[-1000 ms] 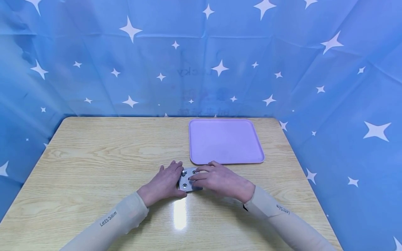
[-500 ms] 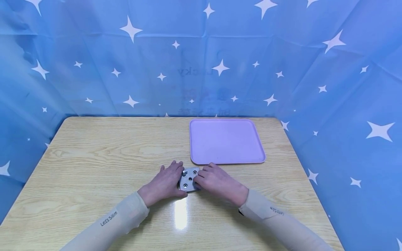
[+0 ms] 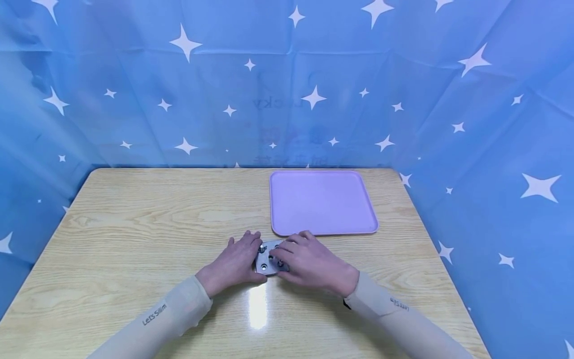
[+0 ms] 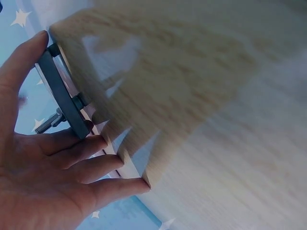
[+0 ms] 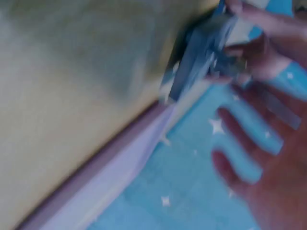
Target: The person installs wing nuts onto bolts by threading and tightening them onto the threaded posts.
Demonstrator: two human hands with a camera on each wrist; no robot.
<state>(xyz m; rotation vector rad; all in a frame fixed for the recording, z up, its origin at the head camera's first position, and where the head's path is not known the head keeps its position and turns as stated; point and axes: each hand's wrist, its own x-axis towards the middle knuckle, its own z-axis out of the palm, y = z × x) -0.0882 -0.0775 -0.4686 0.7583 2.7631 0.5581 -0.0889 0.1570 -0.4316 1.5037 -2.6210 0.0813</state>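
Note:
A grey metal plate (image 3: 264, 258) with round holes lies on the table, gripped along its left side by my left hand (image 3: 237, 259). In the left wrist view, thumb and index finger span the plate (image 4: 62, 91), and a threaded bolt with what looks like a wing nut (image 4: 52, 122) sticks out of it. Dark round feet (image 4: 79, 100) show underneath. My right hand (image 3: 311, 262) hovers over the plate's right side, thumb and fingers spread around a small dark fastener (image 3: 281, 263). The right wrist view shows my right fingers (image 5: 235, 129) blurred and apart.
A purple tray (image 3: 323, 202) lies just beyond the plate toward the back right. The wooden table (image 3: 157, 224) extends widely to the left. A blue star-patterned curtain (image 3: 215, 80) hangs behind and at both sides.
My right fingers reach out straight over the plate at first, draw together at its right side half a second ago, and are now spread again. My left hand and the plate stay put.

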